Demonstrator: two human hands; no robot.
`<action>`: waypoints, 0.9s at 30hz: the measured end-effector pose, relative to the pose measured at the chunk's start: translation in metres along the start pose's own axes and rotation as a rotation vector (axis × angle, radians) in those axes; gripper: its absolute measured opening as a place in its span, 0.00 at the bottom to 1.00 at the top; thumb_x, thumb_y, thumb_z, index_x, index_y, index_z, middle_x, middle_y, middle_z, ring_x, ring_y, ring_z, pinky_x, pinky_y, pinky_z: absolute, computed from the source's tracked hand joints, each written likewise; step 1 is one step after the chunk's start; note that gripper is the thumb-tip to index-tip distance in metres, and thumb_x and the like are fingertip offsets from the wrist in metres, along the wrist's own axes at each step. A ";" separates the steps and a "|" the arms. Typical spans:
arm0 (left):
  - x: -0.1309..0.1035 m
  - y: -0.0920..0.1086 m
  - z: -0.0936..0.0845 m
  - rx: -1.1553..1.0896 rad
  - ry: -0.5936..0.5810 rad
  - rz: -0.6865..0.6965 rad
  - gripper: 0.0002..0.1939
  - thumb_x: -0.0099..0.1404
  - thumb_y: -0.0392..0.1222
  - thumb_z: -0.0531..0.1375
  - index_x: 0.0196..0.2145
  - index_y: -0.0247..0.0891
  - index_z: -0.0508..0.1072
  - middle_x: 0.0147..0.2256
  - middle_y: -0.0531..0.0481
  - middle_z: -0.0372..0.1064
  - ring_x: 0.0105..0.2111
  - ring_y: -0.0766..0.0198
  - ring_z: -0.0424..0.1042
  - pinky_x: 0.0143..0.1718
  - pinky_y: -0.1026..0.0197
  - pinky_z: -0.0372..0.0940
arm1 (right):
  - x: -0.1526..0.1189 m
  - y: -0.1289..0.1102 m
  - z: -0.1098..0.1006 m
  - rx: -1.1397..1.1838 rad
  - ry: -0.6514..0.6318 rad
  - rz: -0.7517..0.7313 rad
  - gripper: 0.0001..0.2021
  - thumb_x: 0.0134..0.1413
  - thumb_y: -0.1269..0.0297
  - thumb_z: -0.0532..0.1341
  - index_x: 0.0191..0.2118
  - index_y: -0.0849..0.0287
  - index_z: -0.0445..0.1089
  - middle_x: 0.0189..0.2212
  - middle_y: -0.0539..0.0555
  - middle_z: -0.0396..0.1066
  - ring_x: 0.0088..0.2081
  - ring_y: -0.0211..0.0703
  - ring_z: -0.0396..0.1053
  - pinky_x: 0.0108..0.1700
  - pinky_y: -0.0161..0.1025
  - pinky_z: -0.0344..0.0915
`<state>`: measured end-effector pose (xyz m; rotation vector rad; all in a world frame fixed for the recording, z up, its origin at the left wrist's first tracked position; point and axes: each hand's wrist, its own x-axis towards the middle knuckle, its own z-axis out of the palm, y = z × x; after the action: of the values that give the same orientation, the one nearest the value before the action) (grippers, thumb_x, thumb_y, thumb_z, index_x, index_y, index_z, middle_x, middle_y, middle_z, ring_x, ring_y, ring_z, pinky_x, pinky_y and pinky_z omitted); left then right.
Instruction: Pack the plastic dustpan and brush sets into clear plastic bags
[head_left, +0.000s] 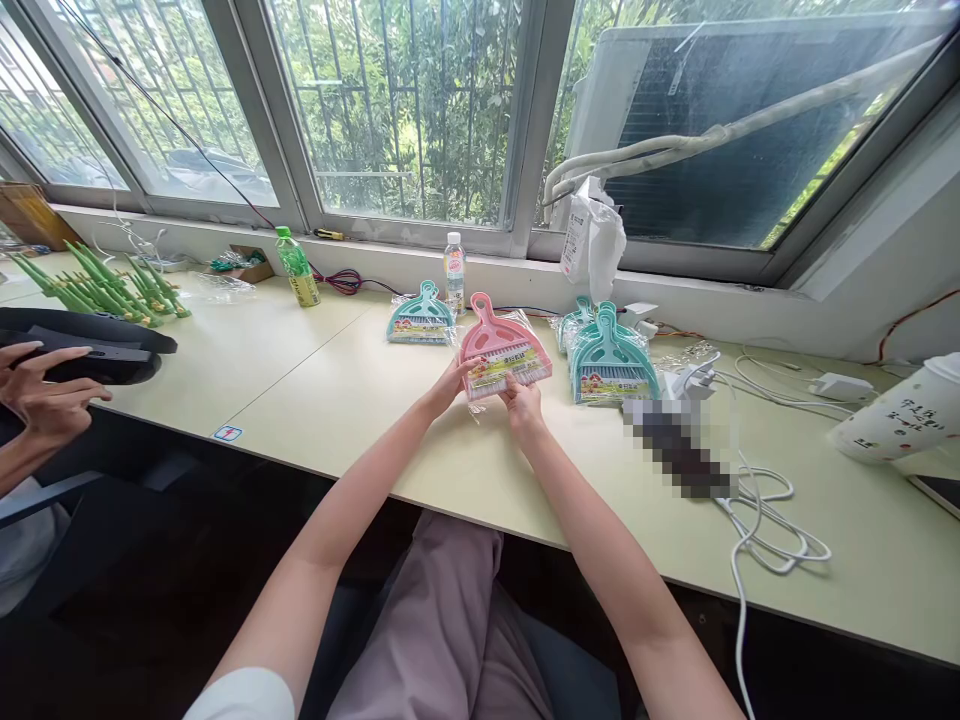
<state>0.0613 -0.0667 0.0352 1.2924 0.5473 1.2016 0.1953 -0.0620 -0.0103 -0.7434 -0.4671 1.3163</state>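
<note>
A pink toy dustpan and brush set [496,335] with a printed card label is held over the table, its handle pointing away from me. My left hand [448,386] grips its lower left edge, and my right hand [520,403] pinches its bottom edge. Clear plastic wrap shows around it. Behind it to the left lies a teal dustpan set [421,318] in clear wrap. More teal dustpan sets [611,358] lie close together on the right, the front one partly covering another.
Along the window side stand a clear bottle [454,270] and a green bottle [297,268]. White cables [780,530], a pixelated patch and a white cup [904,410] are on the right. At left, another person's hand [52,395] holds a black headset [90,345] near green stalk-like pieces [105,285].
</note>
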 end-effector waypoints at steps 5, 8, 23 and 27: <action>0.005 -0.013 -0.012 0.031 0.005 -0.102 0.36 0.55 0.42 0.63 0.62 0.43 0.60 0.55 0.44 0.69 0.54 0.50 0.69 0.54 0.50 0.65 | 0.000 -0.004 0.000 -0.001 0.023 -0.001 0.15 0.48 0.75 0.63 0.43 0.58 0.67 0.39 0.51 0.76 0.38 0.39 0.76 0.45 0.40 0.75; 0.008 -0.022 -0.023 0.058 0.031 -0.163 0.37 0.52 0.40 0.64 0.60 0.40 0.62 0.54 0.43 0.70 0.52 0.52 0.71 0.50 0.53 0.67 | 0.000 -0.004 0.001 -0.008 0.030 0.016 0.15 0.47 0.77 0.61 0.43 0.58 0.67 0.37 0.50 0.76 0.36 0.37 0.76 0.42 0.37 0.75; 0.008 -0.021 -0.020 0.023 0.044 -0.093 0.39 0.53 0.38 0.62 0.62 0.38 0.60 0.53 0.42 0.71 0.52 0.50 0.70 0.51 0.52 0.66 | -0.006 -0.008 0.005 0.018 0.019 0.055 0.12 0.49 0.77 0.57 0.40 0.59 0.66 0.31 0.48 0.76 0.31 0.34 0.75 0.35 0.31 0.73; 0.008 -0.020 -0.020 0.029 -0.002 -0.077 0.41 0.53 0.38 0.63 0.63 0.39 0.57 0.55 0.42 0.68 0.53 0.50 0.69 0.53 0.50 0.64 | -0.006 -0.010 0.006 0.028 0.033 0.083 0.09 0.52 0.76 0.56 0.40 0.60 0.66 0.30 0.49 0.75 0.31 0.34 0.74 0.34 0.31 0.73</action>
<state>0.0540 -0.0482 0.0143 1.2853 0.6094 1.1320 0.1967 -0.0671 0.0010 -0.7668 -0.3942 1.3829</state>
